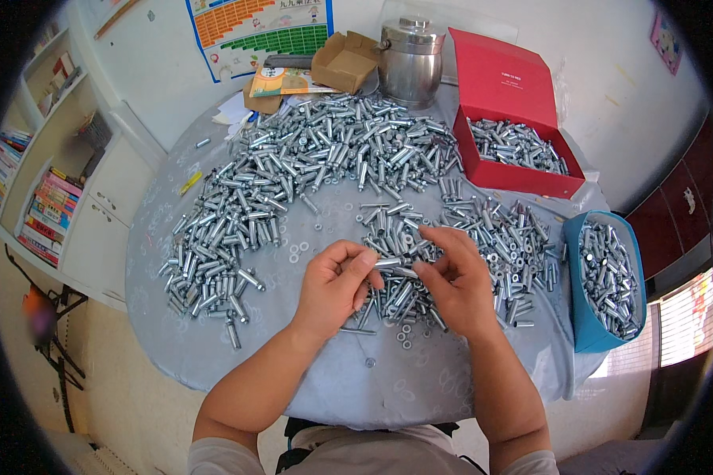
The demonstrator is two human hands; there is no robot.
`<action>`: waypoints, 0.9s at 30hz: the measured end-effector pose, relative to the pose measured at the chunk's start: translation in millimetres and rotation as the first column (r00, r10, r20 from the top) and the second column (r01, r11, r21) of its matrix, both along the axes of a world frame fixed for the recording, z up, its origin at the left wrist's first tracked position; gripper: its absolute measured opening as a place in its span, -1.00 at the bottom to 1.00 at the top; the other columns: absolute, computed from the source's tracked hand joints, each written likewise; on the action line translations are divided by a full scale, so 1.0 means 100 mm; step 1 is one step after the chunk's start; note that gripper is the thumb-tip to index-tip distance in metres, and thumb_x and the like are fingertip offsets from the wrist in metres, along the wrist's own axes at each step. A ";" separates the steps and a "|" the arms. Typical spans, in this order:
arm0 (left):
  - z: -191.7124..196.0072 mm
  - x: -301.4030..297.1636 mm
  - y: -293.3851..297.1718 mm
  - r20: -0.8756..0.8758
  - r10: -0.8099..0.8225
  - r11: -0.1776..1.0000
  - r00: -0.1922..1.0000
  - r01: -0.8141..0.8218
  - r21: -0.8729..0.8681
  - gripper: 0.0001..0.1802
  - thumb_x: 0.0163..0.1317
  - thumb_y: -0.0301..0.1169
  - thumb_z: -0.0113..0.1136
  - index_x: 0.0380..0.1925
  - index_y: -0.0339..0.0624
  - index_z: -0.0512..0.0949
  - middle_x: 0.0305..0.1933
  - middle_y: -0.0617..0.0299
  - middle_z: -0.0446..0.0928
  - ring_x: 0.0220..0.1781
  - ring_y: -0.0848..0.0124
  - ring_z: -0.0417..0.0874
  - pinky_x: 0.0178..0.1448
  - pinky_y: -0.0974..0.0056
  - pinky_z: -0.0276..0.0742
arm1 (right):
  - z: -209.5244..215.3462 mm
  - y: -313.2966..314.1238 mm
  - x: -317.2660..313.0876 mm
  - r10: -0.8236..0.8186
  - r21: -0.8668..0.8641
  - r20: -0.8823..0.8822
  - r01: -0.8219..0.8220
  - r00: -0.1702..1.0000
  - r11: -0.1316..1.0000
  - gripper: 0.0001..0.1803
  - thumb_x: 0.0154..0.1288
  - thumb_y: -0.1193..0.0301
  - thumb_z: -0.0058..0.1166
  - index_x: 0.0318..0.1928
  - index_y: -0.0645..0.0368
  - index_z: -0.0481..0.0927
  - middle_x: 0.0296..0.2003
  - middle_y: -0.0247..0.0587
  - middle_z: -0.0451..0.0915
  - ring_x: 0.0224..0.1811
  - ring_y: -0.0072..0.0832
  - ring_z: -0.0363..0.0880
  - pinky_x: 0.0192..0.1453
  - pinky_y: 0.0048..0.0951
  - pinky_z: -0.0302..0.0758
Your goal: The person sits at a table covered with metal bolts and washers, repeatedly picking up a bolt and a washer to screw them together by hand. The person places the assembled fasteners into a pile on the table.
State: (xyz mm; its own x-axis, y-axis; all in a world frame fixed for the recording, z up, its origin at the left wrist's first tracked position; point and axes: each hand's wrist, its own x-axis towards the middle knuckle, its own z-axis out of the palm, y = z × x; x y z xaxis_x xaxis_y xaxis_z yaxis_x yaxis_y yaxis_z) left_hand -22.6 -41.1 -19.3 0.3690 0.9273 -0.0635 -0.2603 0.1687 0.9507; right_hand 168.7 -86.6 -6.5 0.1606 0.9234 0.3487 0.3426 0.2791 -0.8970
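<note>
Between my hands, a silver expansion bolt (387, 263) lies nearly level above the tabletop. My left hand (330, 286) pinches its left end between thumb and fingers. At the other end is my right hand (461, 279), its thumb and curled fingers closing on the bolt's tip while the index finger stands a little apart. The exact contact under the right fingers is hidden. Right below and behind the hands spreads a pile of loose bolts, nuts and washers (495, 257). A bigger heap of expansion bolts (293, 158) curves across the table's far and left sides.
A red box (523, 184) with its lid raised holds bolts at the far right; a teal fabric bin (602, 340) of bolts stands nearer. Behind the heap are a steel pot (412, 63) and a cardboard box (345, 62). A yellow cutter (190, 184) lies left on the grey tablecloth (309, 388).
</note>
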 end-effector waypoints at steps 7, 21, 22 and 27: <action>-0.03 0.05 -0.03 0.043 -0.048 0.999 0.998 0.047 0.015 -0.85 0.40 -0.39 0.13 -0.15 -0.24 0.47 -0.38 0.18 0.61 -0.68 0.66 0.37 -0.66 0.54 0.22 | -0.04 -0.04 -0.08 0.097 0.034 0.266 -0.110 0.959 0.993 -0.59 0.36 0.43 0.12 0.20 0.21 0.51 -0.21 0.02 0.65 -0.29 -0.37 0.64 -0.21 -0.44 0.57; -0.03 -0.05 0.06 -0.479 0.122 0.857 0.869 0.152 0.493 -0.86 0.30 -0.42 0.24 -0.24 -0.26 0.61 -0.25 0.22 0.65 -0.42 0.60 0.52 -0.39 0.42 0.41 | 0.02 0.01 0.07 -0.170 0.000 0.164 0.172 0.972 0.985 -0.80 0.22 0.56 0.20 -0.12 0.23 0.62 -0.22 -0.15 0.56 -0.45 -0.43 0.52 -0.39 -0.48 0.47; 0.00 -0.06 0.07 -0.492 0.148 0.854 0.858 0.141 0.501 -0.87 0.29 -0.41 0.25 -0.24 -0.25 0.63 -0.22 0.22 0.65 -0.38 0.55 0.55 -0.35 0.39 0.43 | 0.02 0.01 0.08 -0.186 0.009 0.174 0.187 0.967 0.982 -0.81 0.22 0.57 0.19 -0.13 0.23 0.61 -0.19 -0.14 0.56 -0.45 -0.42 0.53 -0.40 -0.48 0.48; 0.25 -0.20 0.33 -0.752 0.353 0.774 0.556 0.279 0.569 -0.83 0.25 -0.49 0.17 -0.18 -0.18 0.65 -0.06 0.18 0.63 -0.23 0.27 0.66 -0.18 0.24 0.55 | 0.01 0.01 0.10 -0.240 0.042 0.171 0.236 0.956 0.971 -0.82 0.22 0.56 0.19 -0.14 0.23 0.61 -0.14 -0.11 0.54 -0.44 -0.39 0.54 -0.40 -0.46 0.50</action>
